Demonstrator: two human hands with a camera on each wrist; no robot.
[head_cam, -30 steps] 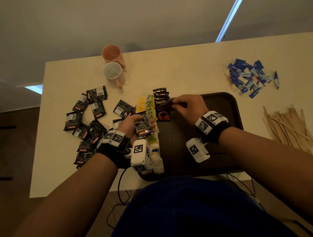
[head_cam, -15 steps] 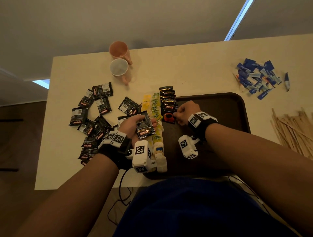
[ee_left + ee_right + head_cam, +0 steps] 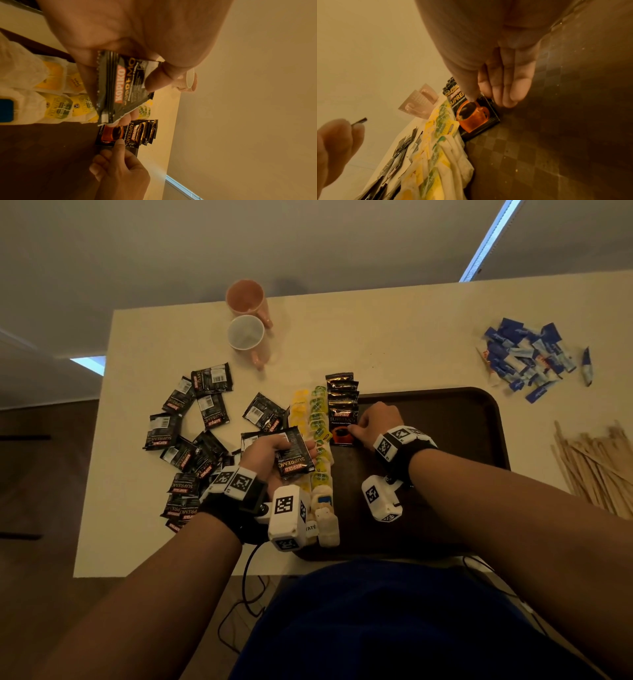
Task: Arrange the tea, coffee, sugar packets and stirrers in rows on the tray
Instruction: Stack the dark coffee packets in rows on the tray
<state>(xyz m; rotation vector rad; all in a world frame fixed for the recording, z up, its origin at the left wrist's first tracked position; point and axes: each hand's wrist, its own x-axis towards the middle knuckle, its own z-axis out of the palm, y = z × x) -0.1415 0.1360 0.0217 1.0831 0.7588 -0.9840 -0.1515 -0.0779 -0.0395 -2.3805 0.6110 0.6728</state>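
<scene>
On tray (image 3: 445,440), pinching edge of front sachet (image 3: 342,433) with right hand (image 3: 378,422), spare sachet (image 3: 294,460) with left hand (image 3: 263,453). Judged light, slick, floppy foil; best taken by crimped seam.

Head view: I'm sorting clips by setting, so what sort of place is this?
Probably a hotel or office refreshment setup: coffee sachets, tea bags and sugar packets on and beside a serving tray, plus two mugs.

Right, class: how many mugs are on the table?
2. One pink mug sits at the far edge of the table; the other mug, pale inside, is just nearer, beside it. None seems hidden.
</scene>
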